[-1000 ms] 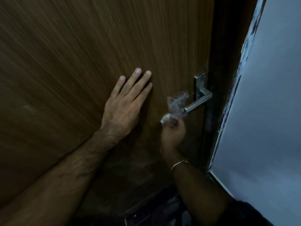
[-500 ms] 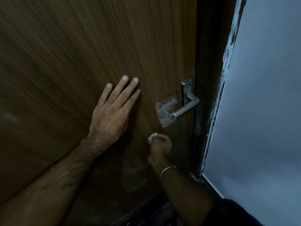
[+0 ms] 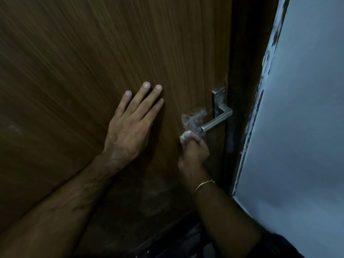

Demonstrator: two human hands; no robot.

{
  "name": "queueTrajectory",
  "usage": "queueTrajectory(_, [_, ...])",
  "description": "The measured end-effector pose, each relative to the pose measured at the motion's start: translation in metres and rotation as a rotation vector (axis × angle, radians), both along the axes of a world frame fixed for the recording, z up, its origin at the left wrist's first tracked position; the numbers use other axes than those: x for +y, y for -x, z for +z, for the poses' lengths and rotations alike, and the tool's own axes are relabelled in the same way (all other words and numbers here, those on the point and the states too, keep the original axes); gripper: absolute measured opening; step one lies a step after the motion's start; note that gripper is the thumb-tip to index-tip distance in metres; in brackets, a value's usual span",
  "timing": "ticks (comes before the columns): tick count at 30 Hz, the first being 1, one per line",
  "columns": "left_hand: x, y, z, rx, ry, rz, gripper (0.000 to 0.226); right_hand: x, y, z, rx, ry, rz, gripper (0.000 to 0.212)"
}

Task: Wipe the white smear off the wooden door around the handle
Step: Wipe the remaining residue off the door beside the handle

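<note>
A dark wooden door (image 3: 93,53) fills most of the view. A white smear (image 3: 192,119) lies on it just left of the metal lever handle (image 3: 216,121). My left hand (image 3: 130,127) presses flat on the door, fingers straight, left of the smear. My right hand (image 3: 193,151) grips a small white wad of cloth or tissue (image 3: 184,135) and holds it against the door at the smear's lower edge, just below the lever's tip.
The dark door frame (image 3: 240,90) runs down right of the handle. A pale blue-grey wall (image 3: 301,127) with a chipped, paint-flecked edge stands on the right. A thin bangle (image 3: 203,184) circles my right wrist. The floor below is dark.
My right hand dropped below the smear half a second ago and has now risen back to its lower edge with the wad. My left hand has stayed flat on the door.
</note>
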State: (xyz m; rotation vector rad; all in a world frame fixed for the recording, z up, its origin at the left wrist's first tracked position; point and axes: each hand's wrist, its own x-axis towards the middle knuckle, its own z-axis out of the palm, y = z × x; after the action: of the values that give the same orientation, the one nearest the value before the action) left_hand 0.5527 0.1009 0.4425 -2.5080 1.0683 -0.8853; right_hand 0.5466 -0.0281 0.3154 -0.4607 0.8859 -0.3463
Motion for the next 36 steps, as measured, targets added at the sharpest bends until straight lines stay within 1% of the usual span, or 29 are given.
queueTrajectory(2, [0.000,-0.001,-0.002,-0.015,0.006,-0.004,0.070,0.010,-0.001,0.012,-0.104,0.087,0.013,0.019])
queueTrajectory(3, [0.000,0.000,-0.002,-0.013,0.002,-0.003,0.071,0.011,0.002,0.012,-0.098,0.121,0.010,0.019])
queueTrajectory(5, [0.001,0.000,0.001,-0.002,-0.007,-0.005,0.072,-0.004,0.003,0.005,-0.021,0.138,-0.044,0.023])
queueTrajectory(8, [0.001,0.002,0.003,0.010,-0.013,-0.014,0.071,-0.038,-0.003,-0.014,0.070,0.033,-0.123,0.025])
queueTrajectory(10, [0.000,0.003,0.002,0.011,-0.006,-0.010,0.072,-0.029,-0.002,-0.013,0.053,0.081,-0.070,0.022])
queueTrajectory(12, [0.000,0.003,0.002,0.019,-0.011,0.012,0.075,-0.006,0.000,-0.013,0.013,0.188,0.012,0.022])
queueTrajectory(13, [0.001,0.003,0.002,0.020,-0.016,0.017,0.077,-0.005,0.002,-0.013,-0.001,0.219,0.006,0.024])
queueTrajectory(15, [0.001,0.002,0.006,0.017,-0.028,0.003,0.078,-0.029,-0.004,-0.016,0.039,0.182,-0.078,0.025])
queueTrajectory(16, [0.002,0.002,0.007,0.015,-0.037,-0.004,0.077,-0.046,-0.006,-0.018,0.061,0.130,-0.110,0.021])
queueTrajectory(18, [0.003,0.003,0.006,0.013,-0.042,-0.006,0.077,-0.059,-0.007,-0.023,0.095,0.092,-0.122,0.019])
queueTrajectory(20, [0.002,0.003,0.003,0.013,-0.028,0.014,0.079,-0.035,-0.002,-0.025,0.088,0.224,-0.061,0.019])
queueTrajectory(21, [0.001,0.003,0.003,0.011,-0.020,0.021,0.080,-0.021,0.003,-0.022,0.042,0.304,-0.019,0.019])
queueTrajectory(22, [0.001,0.003,0.003,0.004,-0.013,0.019,0.081,-0.015,0.002,-0.020,0.005,0.332,-0.018,0.019])
queueTrajectory(23, [0.000,0.002,0.003,-0.003,-0.011,0.012,0.079,-0.018,-0.003,-0.019,0.023,0.328,-0.040,0.021])
queueTrajectory(25, [0.002,0.001,0.004,-0.005,-0.027,-0.012,0.076,-0.035,-0.014,-0.017,0.041,0.273,-0.153,0.027])
queueTrajectory(26, [0.003,0.000,0.004,-0.007,-0.031,-0.019,0.075,-0.039,-0.016,-0.018,0.020,0.256,-0.182,0.027])
queueTrajectory(27, [0.003,0.000,0.003,-0.008,-0.033,-0.017,0.075,-0.038,-0.016,-0.019,0.001,0.292,-0.177,0.024])
queueTrajectory(29, [0.003,0.000,0.001,-0.011,-0.019,-0.006,0.076,-0.023,-0.008,-0.017,-0.020,0.466,-0.096,0.015])
queueTrajectory(30, [0.003,0.000,0.001,-0.014,-0.010,-0.005,0.076,-0.024,-0.008,-0.020,-0.020,0.512,-0.098,0.013])
queueTrajectory(31, [0.002,-0.001,0.002,-0.017,-0.011,-0.006,0.077,-0.030,-0.013,-0.020,0.028,0.496,-0.109,0.012])
queueTrajectory(33, [0.003,-0.002,0.001,-0.020,-0.028,-0.014,0.078,-0.044,-0.022,-0.024,0.082,0.389,-0.151,0.022])
queueTrajectory(34, [0.003,-0.002,0.000,-0.015,-0.032,-0.019,0.077,-0.045,-0.021,-0.027,0.100,0.403,-0.148,0.023])
queueTrajectory(35, [0.004,-0.002,-0.001,-0.011,-0.031,-0.016,0.077,-0.041,-0.017,-0.028,0.107,0.507,-0.122,0.018])
queueTrajectory(36, [0.004,-0.001,-0.002,-0.011,-0.020,-0.009,0.077,-0.035,-0.011,-0.029,0.087,0.651,-0.070,0.007])
